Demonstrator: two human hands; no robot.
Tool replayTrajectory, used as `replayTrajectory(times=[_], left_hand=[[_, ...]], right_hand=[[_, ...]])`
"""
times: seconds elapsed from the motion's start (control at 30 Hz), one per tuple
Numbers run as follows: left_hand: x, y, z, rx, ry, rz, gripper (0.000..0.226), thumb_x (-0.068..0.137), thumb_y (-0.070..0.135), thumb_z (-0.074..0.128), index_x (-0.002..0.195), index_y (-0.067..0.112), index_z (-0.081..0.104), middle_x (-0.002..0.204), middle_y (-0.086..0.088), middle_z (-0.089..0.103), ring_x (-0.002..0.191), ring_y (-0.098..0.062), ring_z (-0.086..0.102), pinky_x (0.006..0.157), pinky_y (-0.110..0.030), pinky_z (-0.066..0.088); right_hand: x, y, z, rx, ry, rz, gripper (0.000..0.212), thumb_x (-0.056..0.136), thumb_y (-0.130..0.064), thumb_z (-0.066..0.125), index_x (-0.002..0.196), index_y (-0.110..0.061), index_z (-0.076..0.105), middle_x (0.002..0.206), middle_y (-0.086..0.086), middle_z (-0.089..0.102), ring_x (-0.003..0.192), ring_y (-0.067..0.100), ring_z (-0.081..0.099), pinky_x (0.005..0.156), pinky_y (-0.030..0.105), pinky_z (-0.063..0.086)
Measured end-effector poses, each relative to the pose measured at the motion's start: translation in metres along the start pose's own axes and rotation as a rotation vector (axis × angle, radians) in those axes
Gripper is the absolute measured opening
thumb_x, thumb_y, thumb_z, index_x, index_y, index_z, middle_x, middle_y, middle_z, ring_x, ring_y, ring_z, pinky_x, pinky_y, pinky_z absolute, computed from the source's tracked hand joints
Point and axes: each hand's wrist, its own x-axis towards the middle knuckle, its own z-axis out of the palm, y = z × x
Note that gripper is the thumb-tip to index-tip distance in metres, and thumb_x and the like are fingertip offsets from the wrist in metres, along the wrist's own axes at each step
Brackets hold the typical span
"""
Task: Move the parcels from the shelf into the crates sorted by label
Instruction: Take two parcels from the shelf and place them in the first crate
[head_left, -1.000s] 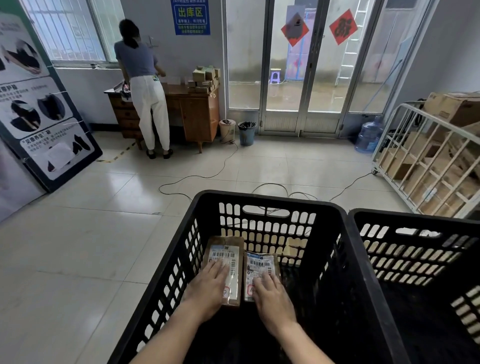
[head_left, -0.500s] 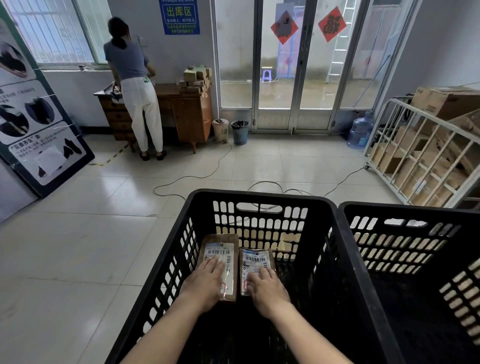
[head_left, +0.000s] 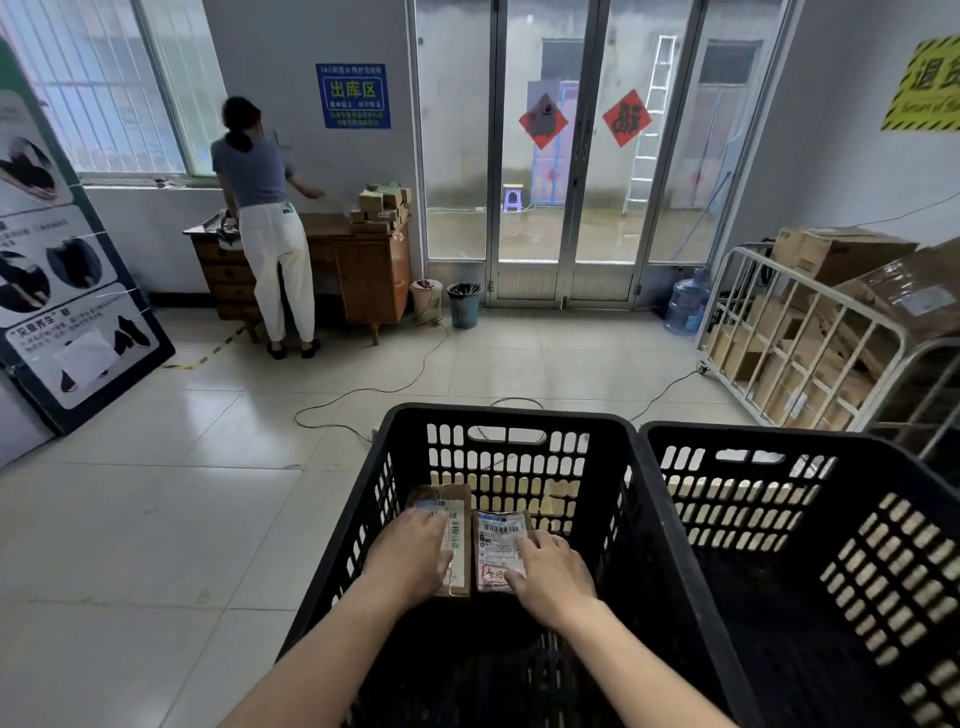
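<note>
Two black slatted crates stand side by side before me, the left crate (head_left: 509, 415) and the right crate (head_left: 779, 434). On the left crate's bottom two small brown parcels lie side by side, labels up. My left hand (head_left: 410, 561) rests flat on the left parcel (head_left: 458, 501) and covers most of its label. The fingers of my right hand (head_left: 553, 579) lie on the right parcel (head_left: 497, 543), whose label bears red handwriting. No parcel shows in the right crate. The shelf is out of view.
A person (head_left: 270, 223) stands with their back to me at a wooden desk (head_left: 369, 270) stacked with small boxes (head_left: 382, 205). A metal cage cart (head_left: 810, 353) of cartons stands at the right, a water bottle (head_left: 687, 306) beside it. Cables (head_left: 363, 395) cross the tiled floor.
The view has tilted up and shifted. Both hands stay on the parcels; my left hand has slid further over its label. The person at the desk now reaches right.
</note>
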Motion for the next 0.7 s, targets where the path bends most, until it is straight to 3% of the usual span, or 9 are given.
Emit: replayTrajectory(times=[0.7], left_hand=[[-0.109, -0.004, -0.046, 0.009, 0.066, 0.157, 0.059, 0.09, 0.041, 0.048, 0.14, 0.013, 0.036, 0.138, -0.008, 0.046, 0.127, -0.023, 0.042, 0.108, -0.034, 0.037]], right_hand=[[-0.157, -0.033, -0.049, -0.058, 0.21, 0.157, 0.054, 0.095, -0.037, 0.043, 0.141, -0.012, 0.033, 0.143, 0.008, 0.04, 0.132, 0.026, 0.036, 0.108, 0.037, 0.033]])
